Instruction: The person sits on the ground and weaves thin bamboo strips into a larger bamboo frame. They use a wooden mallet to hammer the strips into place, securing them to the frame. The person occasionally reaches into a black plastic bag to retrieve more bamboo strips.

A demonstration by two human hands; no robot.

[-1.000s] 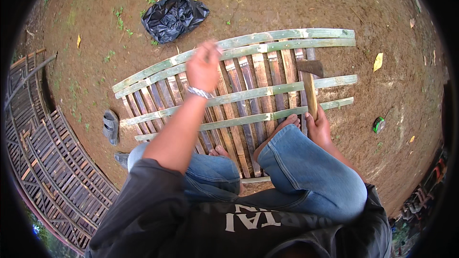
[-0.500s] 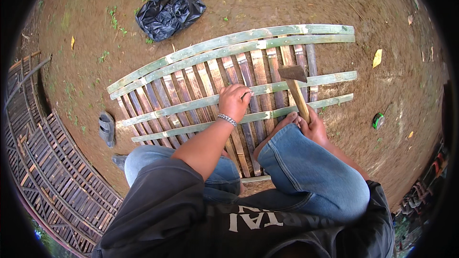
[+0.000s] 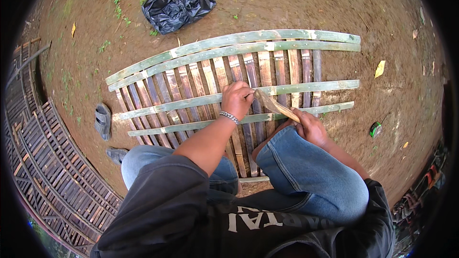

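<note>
At the far left, a stack of finished dark bamboo lattice panels (image 3: 43,172) is seen on the bare earth, with a pair of grey sandals (image 3: 103,120) just beside it. Further up, a crumpled black plastic bag (image 3: 177,5) lies well apart from the work.

The flat panel of green and brown split-bamboo slats (image 3: 229,86) is spread on the ground directly before the seated person's knees. It is judged stiff along the long green rails but springy and light overall, with splintery edges; it would best be gripped at a rail crossing rather than on a loose slat.

The left hand (image 3: 236,99) is pressed down on a middle green rail, fingers curled together, apparently pinching something small, though this cannot be made out. The right hand (image 3: 311,126) is closed around the handle of a wooden-handled hammer (image 3: 275,106), whose head is held just beside the left fingertips. Its grip is rightly taken low on the handle.

At the right, a small green tape measure (image 3: 376,129) lies on the soil.
</note>
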